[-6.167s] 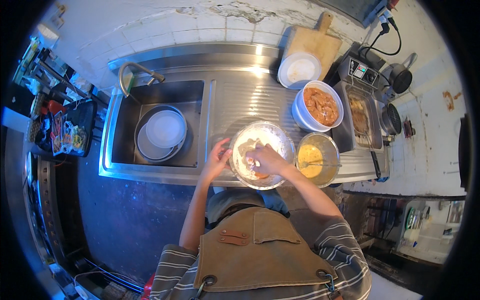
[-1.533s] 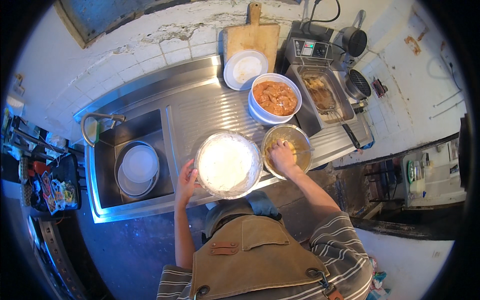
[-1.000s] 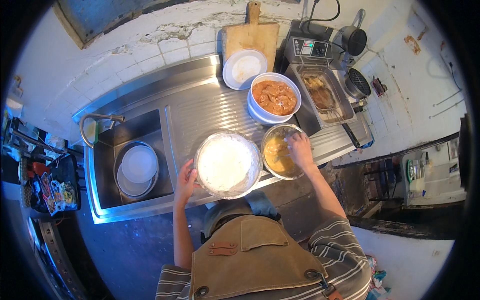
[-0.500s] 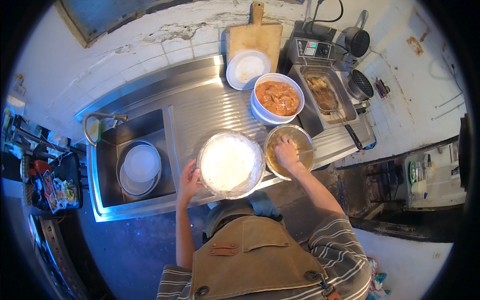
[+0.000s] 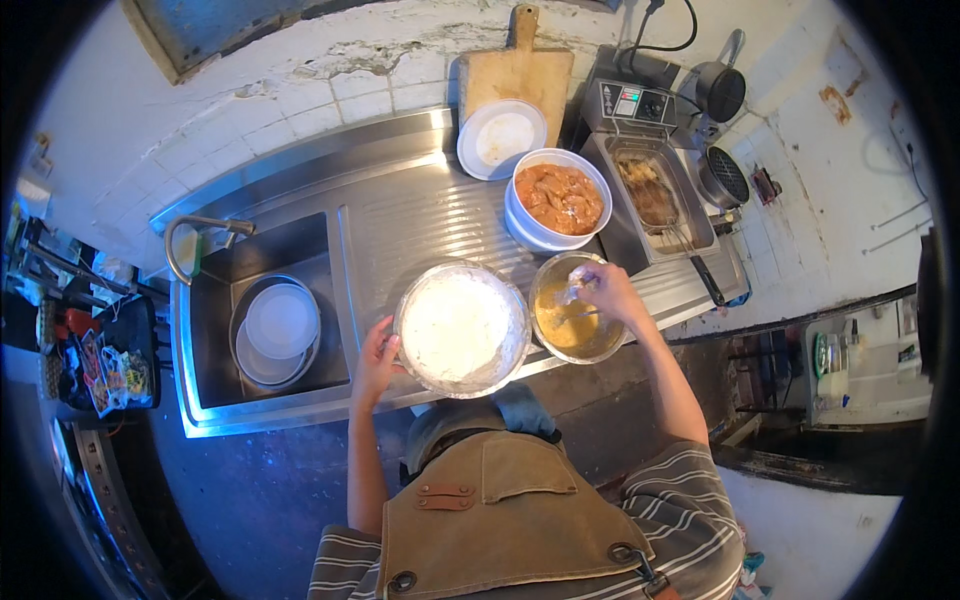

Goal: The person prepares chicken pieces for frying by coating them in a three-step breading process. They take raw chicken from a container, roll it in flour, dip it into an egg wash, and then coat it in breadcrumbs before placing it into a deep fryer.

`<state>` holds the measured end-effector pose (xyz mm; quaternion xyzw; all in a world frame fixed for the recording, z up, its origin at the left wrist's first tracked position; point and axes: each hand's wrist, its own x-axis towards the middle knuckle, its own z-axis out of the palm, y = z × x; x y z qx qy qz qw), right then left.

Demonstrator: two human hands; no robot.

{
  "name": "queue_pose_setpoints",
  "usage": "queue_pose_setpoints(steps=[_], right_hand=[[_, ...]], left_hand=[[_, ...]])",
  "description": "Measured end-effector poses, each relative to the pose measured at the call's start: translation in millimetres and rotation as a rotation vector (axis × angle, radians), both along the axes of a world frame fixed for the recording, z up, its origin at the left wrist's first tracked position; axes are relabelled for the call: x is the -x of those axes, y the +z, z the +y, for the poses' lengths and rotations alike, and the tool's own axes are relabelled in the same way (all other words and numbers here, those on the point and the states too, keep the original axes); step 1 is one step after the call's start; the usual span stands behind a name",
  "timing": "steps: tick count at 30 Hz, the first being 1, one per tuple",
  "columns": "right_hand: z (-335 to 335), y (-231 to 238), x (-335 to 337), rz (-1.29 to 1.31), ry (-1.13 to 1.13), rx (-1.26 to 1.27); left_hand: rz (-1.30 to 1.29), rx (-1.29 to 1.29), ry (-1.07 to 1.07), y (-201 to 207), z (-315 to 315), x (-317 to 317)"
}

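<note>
A metal bowl of white flour-like powder [image 5: 462, 328] stands at the counter's front edge. At its left rim, my left hand [image 5: 374, 362] holds the bowl, fingers against the side. Close by on the right is a bowl of yellow, batter-like liquid [image 5: 567, 330], with a thin metal utensil [image 5: 576, 316] lying in it. My right hand [image 5: 610, 292] is raised over this bowl, fingers closed on a small whitish, wet-looking piece [image 5: 570, 291]; its kind is unclear. Behind the two bowls, a white tub [image 5: 545, 238] is full of orange-red marinated meat pieces [image 5: 560, 198].
A deep fryer [image 5: 655, 190] with a black-handled basket [image 5: 707, 281] stands at the right. A cutting board [image 5: 515, 75] and a white lid [image 5: 502, 139] lean at the back wall. To the left, a sink [image 5: 225, 370] holds a bowl with white round lids [image 5: 283, 320] under a tap [image 5: 205, 228].
My right hand has risen out of the yellow liquid and now holds a whitish piece above it. My left hand stays at the powder bowl's rim. The view has shifted slightly.
</note>
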<state>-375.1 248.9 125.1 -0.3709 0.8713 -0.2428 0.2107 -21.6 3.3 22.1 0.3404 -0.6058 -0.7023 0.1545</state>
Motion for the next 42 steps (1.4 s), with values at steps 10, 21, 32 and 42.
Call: queue_pose_setpoints(steps=[10,21,32,42], right_hand=[[26,-68,8,0.521,0.141,-0.216],[1,-111,-18,0.672,0.396,-0.279],[-1,-84,-8,0.415,0.241,-0.076],[-14,-119,-23,0.533,0.021,-0.287]], left_hand=[[0.002,0.002,-0.002,-6,0,1],[-0.001,-0.001,-0.001,-3,1,1],[0.020,-0.016,0.028,-3,4,-1],[0.061,-0.024,0.024,-5,3,1]])
